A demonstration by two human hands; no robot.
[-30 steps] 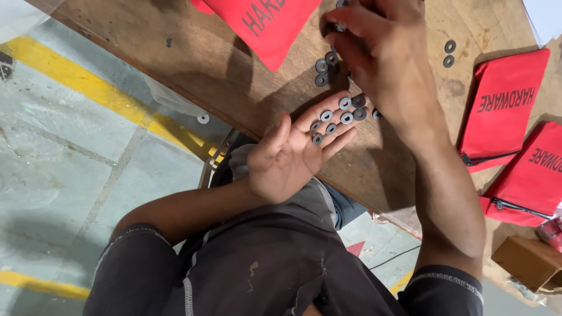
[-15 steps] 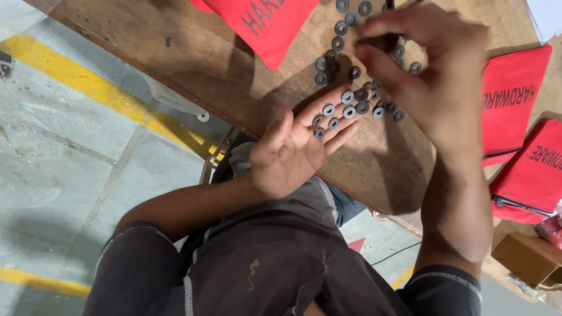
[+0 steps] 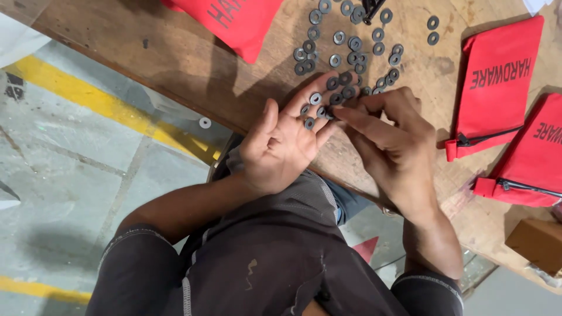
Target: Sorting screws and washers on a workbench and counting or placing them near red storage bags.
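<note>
Cupping palm-up at the desk edge, the left hand [image 3: 281, 143] lay open and flat, fingers spread toward the desk [image 3: 175, 64], with several small grey washers [image 3: 328, 96] resting along its fingers. The grip there was wide open, nothing pinched, washers just lying on it. The right hand [image 3: 389, 137] reached across from the right, fingertips [image 3: 345, 112] touching the left hand's fingers right at the washers; fingers were drawn together in a pinch, but whether a washer sat between them could not be told. More loose washers [image 3: 351, 44] lay scattered on the wooden desk just beyond both hands. A red zip pouch [image 3: 494, 88] lay to the right of the hands, a second red pouch [image 3: 530, 161] nearer the desk edge beside it, and a third red pouch [image 3: 234, 20] at top left. One lone washer [image 3: 205, 122] lay on the floor [image 3: 70, 175] below the desk edge, near a yellow line [image 3: 99, 99]. A cardboard box [image 3: 535, 243] sat at far right.
</note>
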